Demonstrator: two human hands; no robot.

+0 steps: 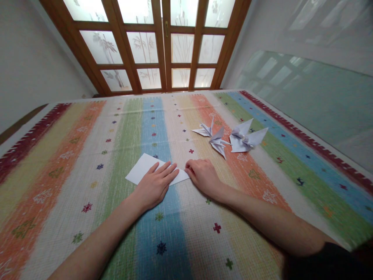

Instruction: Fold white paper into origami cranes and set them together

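A folded sheet of white paper [140,166] lies on the striped cloth in front of me, its wide end to the left and a narrow tip to the right. My left hand [155,182] rests flat on it with fingers stretched out, pressing its middle and covering part of it. At the narrow right tip, my right hand [204,175] is closed, thumb and fingers pinching the paper. Beyond my right hand sit several white folded paper cranes [219,142], grouped on the cloth.
A tablecloth [125,132] with coloured stripes and small printed motifs covers the table. Wooden doors [166,46] with frosted panes stand past the far edge. On the right, a pale glass panel [309,93] leans along the wall.
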